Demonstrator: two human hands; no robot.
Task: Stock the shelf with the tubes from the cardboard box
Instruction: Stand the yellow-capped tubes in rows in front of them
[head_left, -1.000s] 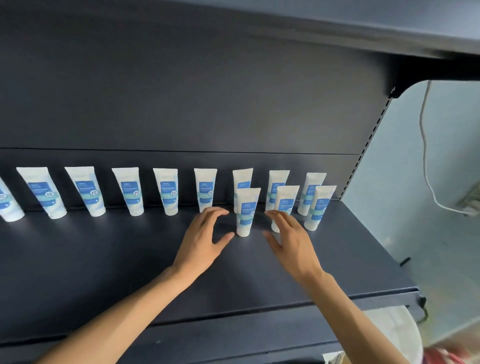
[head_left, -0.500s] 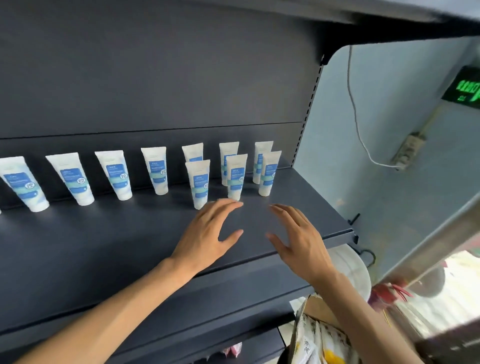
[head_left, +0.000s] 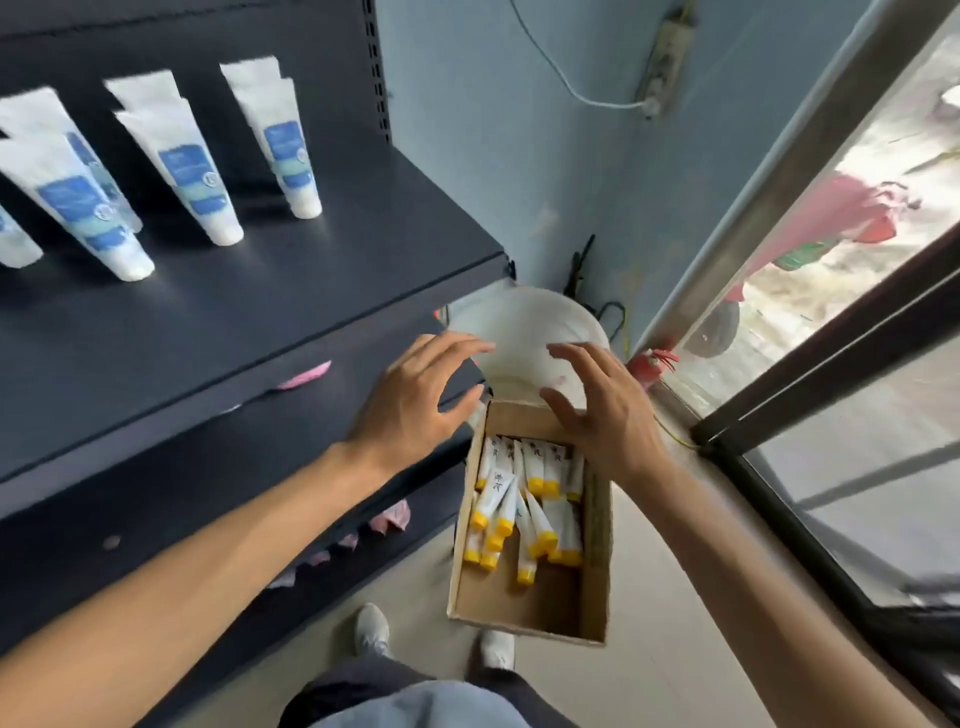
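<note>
Both hands are held in the air with fingers spread and relaxed, nothing gripped: left hand (head_left: 415, 400) in front of the shelf (head_left: 270, 306) edge, right hand (head_left: 605, 410) above the far end of the cardboard box (head_left: 595, 540). The box is seen on the floor beside the shelving, with white yellow-capped tubes (head_left: 524, 504) heaped loosely inside. White blue-labelled tubes (head_left: 182, 171) are stood cap-down in rows on the shelf, well apart from the hands.

Shop: stocked gondola shelf (head_left: 291, 291), glass storefront (head_left: 857, 322)
</note>
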